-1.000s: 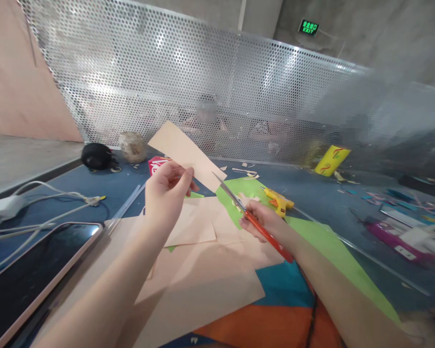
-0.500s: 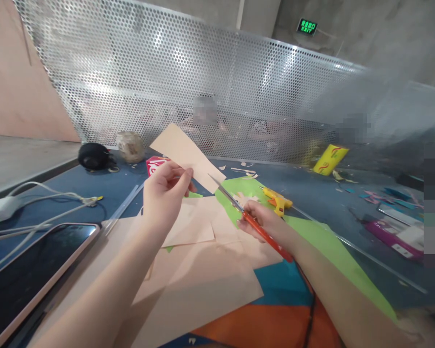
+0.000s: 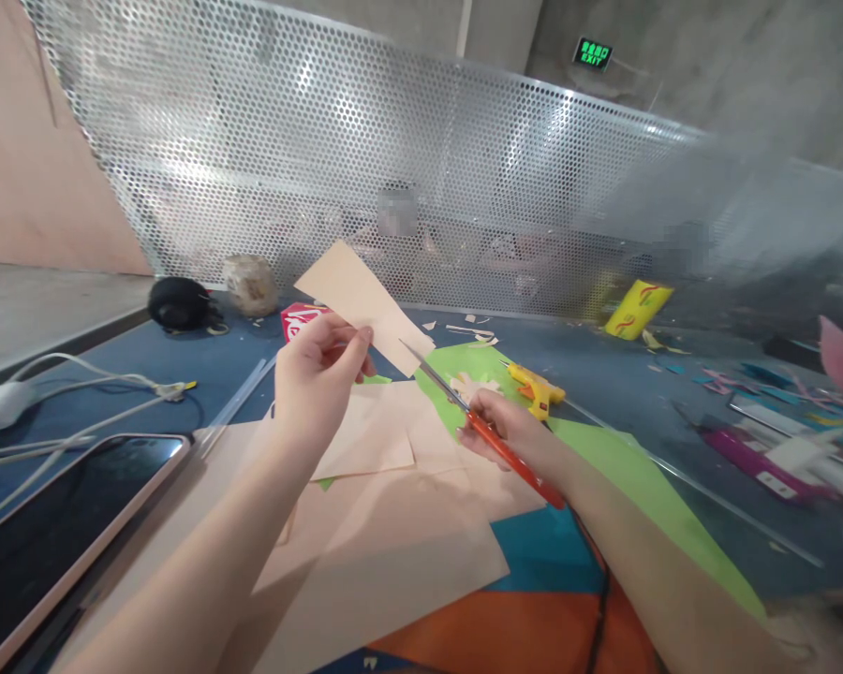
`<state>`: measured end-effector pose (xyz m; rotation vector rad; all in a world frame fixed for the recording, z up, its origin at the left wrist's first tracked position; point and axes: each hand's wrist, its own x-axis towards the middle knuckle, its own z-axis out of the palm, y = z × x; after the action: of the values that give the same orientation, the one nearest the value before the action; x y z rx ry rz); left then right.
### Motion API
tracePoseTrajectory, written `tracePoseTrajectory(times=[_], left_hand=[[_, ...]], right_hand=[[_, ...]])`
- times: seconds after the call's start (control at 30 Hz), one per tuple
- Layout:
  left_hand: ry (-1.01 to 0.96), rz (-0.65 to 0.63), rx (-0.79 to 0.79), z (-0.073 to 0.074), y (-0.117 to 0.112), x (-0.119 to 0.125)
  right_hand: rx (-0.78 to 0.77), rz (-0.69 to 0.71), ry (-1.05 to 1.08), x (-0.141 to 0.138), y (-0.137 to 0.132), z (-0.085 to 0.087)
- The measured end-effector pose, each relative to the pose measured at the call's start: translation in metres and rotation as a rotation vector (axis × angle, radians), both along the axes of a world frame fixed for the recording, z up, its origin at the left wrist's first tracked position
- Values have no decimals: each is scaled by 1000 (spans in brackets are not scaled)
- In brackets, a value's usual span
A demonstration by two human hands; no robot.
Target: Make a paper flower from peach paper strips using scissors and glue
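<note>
My left hand (image 3: pixel 327 360) pinches a cream strip of paper (image 3: pixel 358 295) by its lower edge, holding it tilted above the table. In my right hand (image 3: pixel 502 426) are scissors with red handles (image 3: pixel 510 457). Their blades (image 3: pixel 432 370) point up and left at the paper's lower right end; whether they touch it I cannot tell. Below both hands lie large cream sheets (image 3: pixel 393 524) with a smaller cream piece (image 3: pixel 365 431) on top. A green sheet (image 3: pixel 625 477) runs under my right forearm, and small cream cut-outs (image 3: pixel 474 386) rest on its far part.
A yellow glue gun (image 3: pixel 538 388) lies just beyond my right hand. At left are a phone (image 3: pixel 77 534), white cables (image 3: pixel 98 393) and a black round object (image 3: pixel 179 304). A yellow roll (image 3: pixel 638 309) and purple power strip (image 3: pixel 765 463) are at right. A perforated metal panel (image 3: pixel 428 168) stands behind.
Both hands keep nearly the same pose, with the paper and scissors shifted very slightly. A pink shape now shows at the right edge.
</note>
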<state>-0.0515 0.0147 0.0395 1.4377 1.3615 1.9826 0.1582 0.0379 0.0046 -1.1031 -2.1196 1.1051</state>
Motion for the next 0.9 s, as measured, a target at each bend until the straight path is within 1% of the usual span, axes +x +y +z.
tracePoseTrajectory(times=[0.13,0.33,0.47,0.7,0.9], left_hand=[[6,1,10,-1,0,0],[37,-7,24,-4,2,-2],[8,-13,23,-3,2,-2],[13,-10,26,-3,2,-2],[34,-5,9,-4,2,-2]], right_hand=[[8,-4,1,-1,-2,3],[-2,0,8,0,-1,2],[8,10,5,1,0,0],[18,21,6,2,1,-1],[6,-6,-2,1,-1,1]])
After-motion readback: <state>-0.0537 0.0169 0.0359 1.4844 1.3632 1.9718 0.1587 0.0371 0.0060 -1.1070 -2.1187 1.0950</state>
